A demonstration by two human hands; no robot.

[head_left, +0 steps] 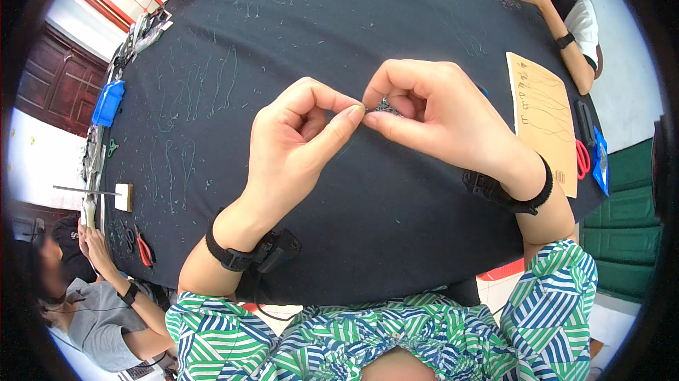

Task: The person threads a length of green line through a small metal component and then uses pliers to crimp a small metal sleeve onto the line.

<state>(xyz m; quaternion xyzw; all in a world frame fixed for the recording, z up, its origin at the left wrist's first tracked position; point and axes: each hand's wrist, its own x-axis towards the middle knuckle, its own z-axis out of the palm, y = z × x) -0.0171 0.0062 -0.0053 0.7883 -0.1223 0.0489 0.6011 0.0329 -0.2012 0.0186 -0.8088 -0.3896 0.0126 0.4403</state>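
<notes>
Fingertips (353, 114) pinching small dark piece (385, 105)

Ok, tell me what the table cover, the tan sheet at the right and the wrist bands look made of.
Table cover: black cloth, matte, probably felt; no shine, and thread bits cling to it. Tan sheet: flat, stiff-edged, likely thin card or kraft paper. Wrist bands: black, seemingly elastic fabric, each carrying a hard, probably plastic clip.
</notes>
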